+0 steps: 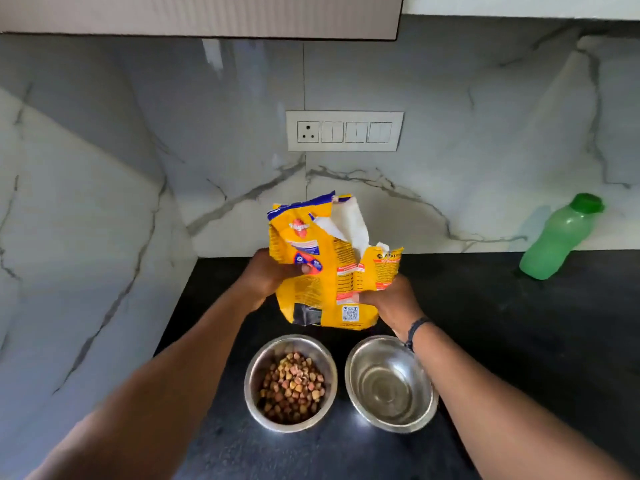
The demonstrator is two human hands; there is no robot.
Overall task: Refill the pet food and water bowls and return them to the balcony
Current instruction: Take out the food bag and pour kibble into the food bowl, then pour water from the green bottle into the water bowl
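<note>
A yellow pet food bag (pixel 322 271) with a torn-open top is held upright above the black counter, behind the two bowls. My left hand (pixel 268 275) grips its left side and my right hand (pixel 388 299) grips its lower right edge. Just in front stand two steel bowls side by side. The left bowl (pixel 254 368) holds brown kibble. The right bowl (pixel 353 382) has nothing solid in it; I cannot tell whether it holds water. A green water bottle (pixel 554 240) with a green cap leans against the wall at the right.
The black counter (pixel 502 323) runs from the left marble side wall to the right edge of view. A white socket and switch panel (pixel 344 130) sits on the marble back wall. Cabinets hang overhead.
</note>
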